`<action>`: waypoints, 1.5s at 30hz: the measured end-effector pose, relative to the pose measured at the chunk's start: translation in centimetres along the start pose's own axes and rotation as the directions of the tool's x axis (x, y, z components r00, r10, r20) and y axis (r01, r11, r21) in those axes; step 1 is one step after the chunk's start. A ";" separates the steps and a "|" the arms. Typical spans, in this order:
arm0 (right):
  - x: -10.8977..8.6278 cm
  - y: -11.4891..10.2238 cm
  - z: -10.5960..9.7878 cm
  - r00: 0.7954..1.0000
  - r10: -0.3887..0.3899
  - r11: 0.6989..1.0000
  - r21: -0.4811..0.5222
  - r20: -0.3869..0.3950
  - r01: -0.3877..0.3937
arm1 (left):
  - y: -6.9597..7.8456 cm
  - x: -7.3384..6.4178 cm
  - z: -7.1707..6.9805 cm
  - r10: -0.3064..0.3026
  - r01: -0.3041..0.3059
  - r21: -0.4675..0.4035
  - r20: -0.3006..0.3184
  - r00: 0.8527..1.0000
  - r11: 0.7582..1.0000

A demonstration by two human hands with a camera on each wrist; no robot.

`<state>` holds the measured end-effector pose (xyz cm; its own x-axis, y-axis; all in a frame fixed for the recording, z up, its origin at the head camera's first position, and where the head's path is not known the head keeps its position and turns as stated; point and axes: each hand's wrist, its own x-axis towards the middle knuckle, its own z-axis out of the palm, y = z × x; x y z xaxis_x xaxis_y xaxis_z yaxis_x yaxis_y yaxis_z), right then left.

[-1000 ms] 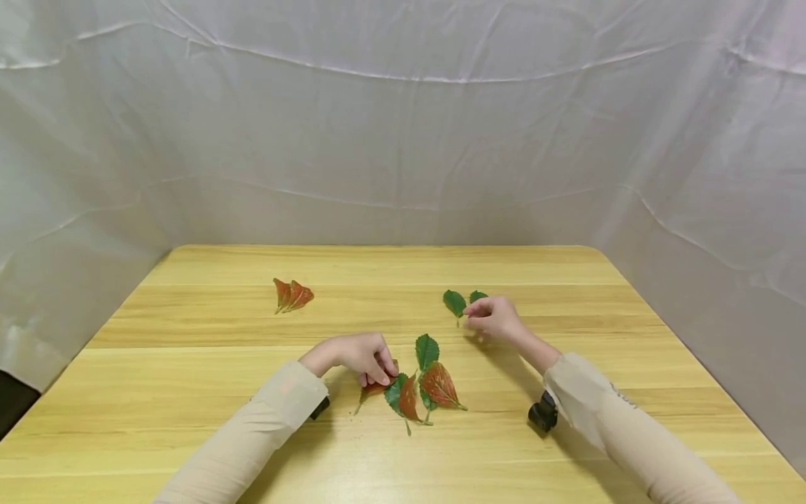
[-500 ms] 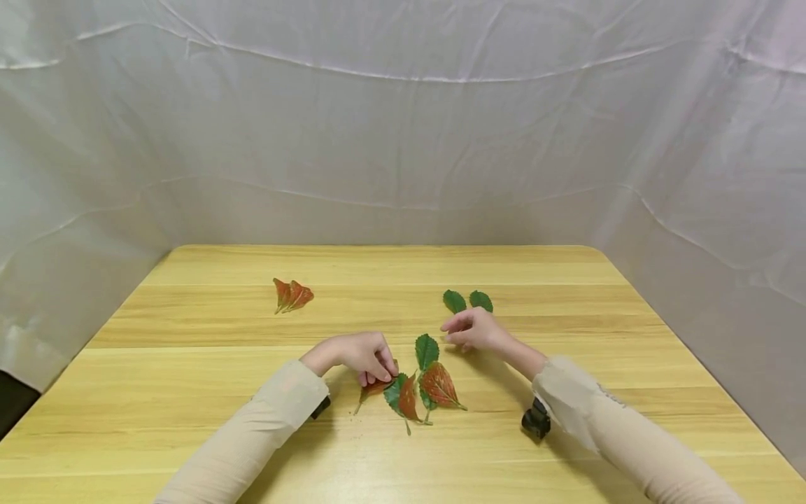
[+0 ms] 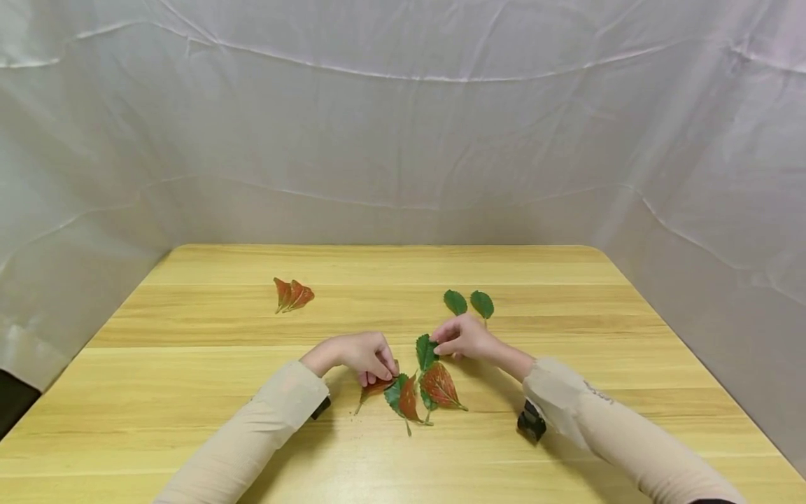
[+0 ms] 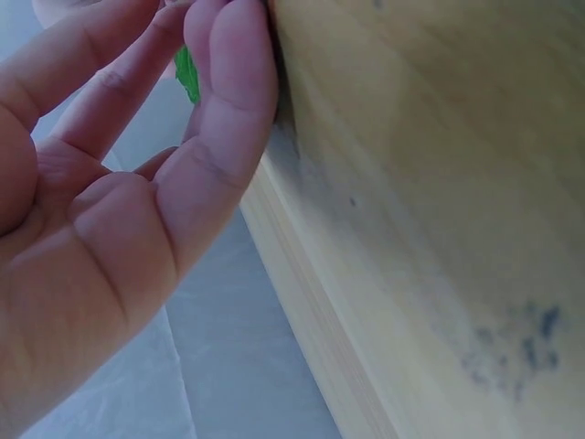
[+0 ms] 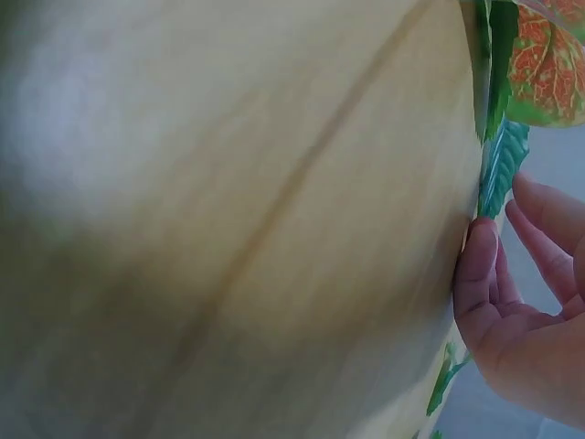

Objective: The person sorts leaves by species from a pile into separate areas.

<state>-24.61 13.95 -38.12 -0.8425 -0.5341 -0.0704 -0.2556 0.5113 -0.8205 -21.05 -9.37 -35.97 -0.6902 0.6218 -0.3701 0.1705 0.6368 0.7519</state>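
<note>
Near the table's middle, my left hand (image 3: 362,355) pinches the tip of a red leaf (image 3: 371,392), partly hidden under the fingers. In the left wrist view the fingers are curled, with a bit of green leaf (image 4: 187,73) behind them. Beside it lie a green leaf (image 3: 393,396), a folded-looking red leaf (image 3: 408,399) and a broad red leaf (image 3: 441,384) with pale veins, overlapping in a row. My right hand (image 3: 469,339) has its thumb and forefinger at the right edge of an upper green leaf (image 3: 425,352); the right wrist view shows them on that leaf (image 5: 505,169).
Two green leaves (image 3: 455,302) (image 3: 482,304) lie beyond my right hand. Several red leaves (image 3: 293,296) lie fanned together at the far left of the wooden table (image 3: 189,420). Pale cloth (image 3: 403,140) hangs around the back and sides. Small dark specks lie near my left hand.
My right hand has come left and nearer from the two far green leaves to the upper green leaf, and its fingers now touch it. My left hand has stayed in place.
</note>
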 end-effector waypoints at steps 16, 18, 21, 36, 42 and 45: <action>0.5 0.0 0.3 0.992 -0.110 0.982 -0.145 0.068 0.119 | 0.0 0.4 -0.2 0.098 -0.096 0.084 -0.021 0.995 0.992; 0.5 0.0 0.3 0.991 -0.112 0.981 -0.154 0.065 0.121 | 0.1 0.4 -0.3 0.129 -0.124 0.115 -0.035 0.991 0.986; 0.6 0.0 0.4 0.991 -0.114 0.981 -0.151 0.065 0.123 | 0.5 0.6 -0.5 0.193 -0.182 0.153 -0.057 0.980 0.971; 0.7 0.4 0.1 0.993 -0.098 0.981 -0.162 0.066 0.107 | 2.8 2.6 0.2 0.394 -0.370 0.180 -0.121 0.911 0.911; 0.7 0.6 0.2 0.993 -0.089 0.985 -0.144 0.075 0.099 | 3.5 3.1 0.6 0.448 -0.426 0.215 -0.065 0.892 0.879; 0.6 0.7 0.2 0.994 -0.080 0.985 -0.144 0.072 0.090 | 3.7 3.2 0.7 0.457 -0.437 0.221 -0.049 0.888 0.872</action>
<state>-25.24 13.82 -38.82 -0.7829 -0.6206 -0.0450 -0.3962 0.5529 -0.7331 -22.16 -4.68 -34.71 -0.5697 0.8208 0.0420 0.6057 0.3847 0.6965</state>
